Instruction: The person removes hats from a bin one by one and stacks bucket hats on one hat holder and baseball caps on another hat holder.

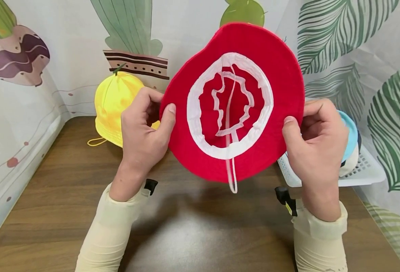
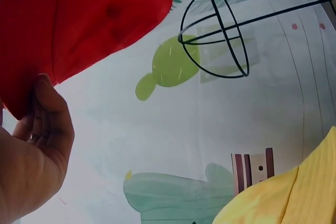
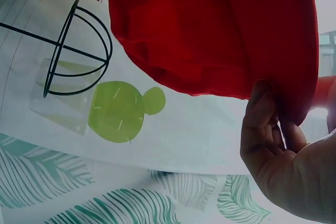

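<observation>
A red bucket hat (image 1: 183, 139) is held up above the table with its inside facing me. Its white inner band and a thin white chin strap show, the strap's loop dangling below the brim. My left hand (image 1: 145, 128) pinches the brim's left edge between thumb and fingers. On the opposite edge, my right hand (image 1: 317, 139) pinches the brim the same way. In the left wrist view the left hand (image 2: 42, 145) grips the brim from below. The right wrist view shows the hat's outer crown (image 3: 210, 35) and the right hand (image 3: 278, 150) on its brim.
A yellow hat (image 1: 113, 102) with a green stem stands at the back left, its strap on the wooden table (image 1: 50, 181). At the right, a white basket (image 1: 370, 170) holds a light-blue hat (image 1: 349, 134). Behind the red hat stands a black wire hat stand (image 2: 226, 27).
</observation>
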The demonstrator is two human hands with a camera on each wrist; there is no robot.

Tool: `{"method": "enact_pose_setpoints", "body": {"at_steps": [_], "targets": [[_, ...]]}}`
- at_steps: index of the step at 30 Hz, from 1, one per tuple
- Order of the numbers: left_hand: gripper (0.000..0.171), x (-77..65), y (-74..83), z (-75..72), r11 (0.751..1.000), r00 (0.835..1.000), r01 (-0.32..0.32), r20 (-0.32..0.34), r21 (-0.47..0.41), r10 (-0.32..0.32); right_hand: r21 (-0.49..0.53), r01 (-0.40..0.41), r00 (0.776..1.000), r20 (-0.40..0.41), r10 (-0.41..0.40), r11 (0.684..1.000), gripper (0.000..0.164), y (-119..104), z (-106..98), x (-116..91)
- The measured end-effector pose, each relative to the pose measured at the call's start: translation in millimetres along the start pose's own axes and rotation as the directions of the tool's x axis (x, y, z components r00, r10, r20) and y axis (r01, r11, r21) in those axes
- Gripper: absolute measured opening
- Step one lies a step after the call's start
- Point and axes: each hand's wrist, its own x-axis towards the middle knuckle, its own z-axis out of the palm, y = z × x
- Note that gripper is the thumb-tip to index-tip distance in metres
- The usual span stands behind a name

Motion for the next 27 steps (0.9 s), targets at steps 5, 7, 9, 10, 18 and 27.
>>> {"method": "enact_pose_setpoints", "body": {"at_steps": [5,7,9,10,18,27], "targets": [[0.025,2.6,-2.6,-5.4,1.000,1.000,0.012,-0.020,0.003,-0.012,0.017,-0.009,0.999,-0.047,0.010,1.000,0.014,1,-2,4],[0.026,3.7,-4.0,-8.0,1.000,1.000,0.008,-0.022,0.007,-0.008,0.035,-0.012,0.997,-0.071,0.015,0.999,0.009,1,-3,6],[0.026,4.7,-5.4,-10.6,1.000,0.999,0.013,-0.029,0.009,-0.013,0.042,-0.010,0.996,-0.092,0.014,0.999,0.007,2,-3,7],[0.026,5.3,-6.1,-12.0,1.000,0.999,0.016,-0.032,0.010,-0.016,0.046,-0.009,0.994,-0.104,0.013,0.999,0.006,2,-4,8],[0.023,7.3,-11.6,-22.8,0.998,0.997,0.054,-0.054,0.032,-0.052,0.010,-0.005,0.990,-0.143,0.006,1.000,0.008,6,-9,13],[0.023,9.0,-12.8,-28.0,0.995,0.992,0.086,-0.093,0.052,-0.081,-0.009,-0.028,0.985,-0.171,0.026,1.000,0.009,8,-14,16]]}}
